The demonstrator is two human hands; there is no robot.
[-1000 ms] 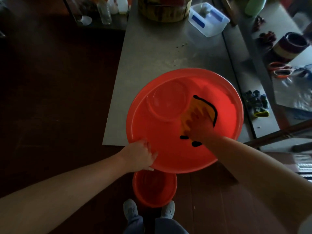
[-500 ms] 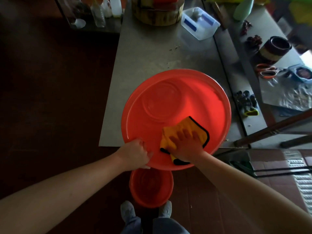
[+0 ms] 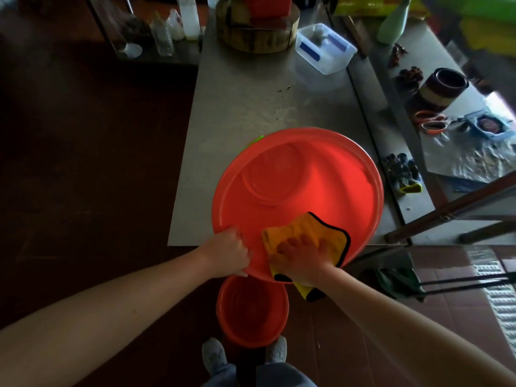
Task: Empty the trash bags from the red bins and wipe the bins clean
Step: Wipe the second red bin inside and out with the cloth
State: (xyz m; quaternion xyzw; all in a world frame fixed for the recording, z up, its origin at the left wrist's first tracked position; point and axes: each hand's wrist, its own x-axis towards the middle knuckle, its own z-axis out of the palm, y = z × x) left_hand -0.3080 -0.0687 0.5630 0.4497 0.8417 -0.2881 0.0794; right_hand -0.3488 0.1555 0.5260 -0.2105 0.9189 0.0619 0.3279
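A large red bin lies tilted toward me on the front edge of a steel table, its inside facing up. My left hand grips the bin's near rim at the lower left. My right hand presses a yellow cloth with a black border flat against the inner wall near the front rim; a corner of the cloth hangs over the rim. A smaller red bin stands on the floor just in front of my feet, below the big one.
On the table's far end stand a round wooden block and a clear plastic box. A second counter to the right holds dark gloves, scissors and a round tin. Bottles stand on a low shelf at the far left. Metal rails jut in at the right.
My right hand has dragged the cloth from the bin's right inner wall down to the front rim, where its corner now hangs over. My left hand has kept its grip on the rim.
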